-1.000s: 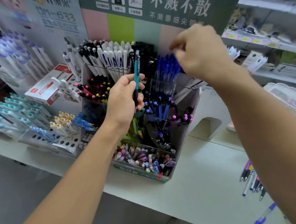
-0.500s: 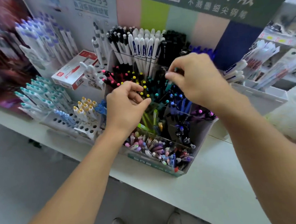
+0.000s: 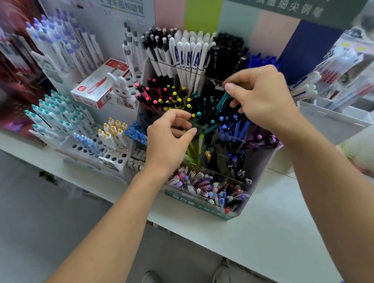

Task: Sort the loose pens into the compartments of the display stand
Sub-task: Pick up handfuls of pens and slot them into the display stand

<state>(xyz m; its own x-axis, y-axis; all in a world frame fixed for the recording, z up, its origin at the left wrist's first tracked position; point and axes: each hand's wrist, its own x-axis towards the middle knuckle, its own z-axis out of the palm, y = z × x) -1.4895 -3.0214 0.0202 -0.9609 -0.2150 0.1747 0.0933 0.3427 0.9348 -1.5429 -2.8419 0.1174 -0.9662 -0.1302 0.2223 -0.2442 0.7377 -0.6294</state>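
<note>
Teal pen (image 3: 222, 101) passed from left hand to right since a second ago | right hand (image 3: 261, 97) pinches it, tip angled down into the display stand (image 3: 258, 180) middle compartment among teal-capped pens | left hand (image 3: 170, 140) loosely curled, holding nothing, above green pens | stand sits on white table (image 3: 275, 234)
</note>
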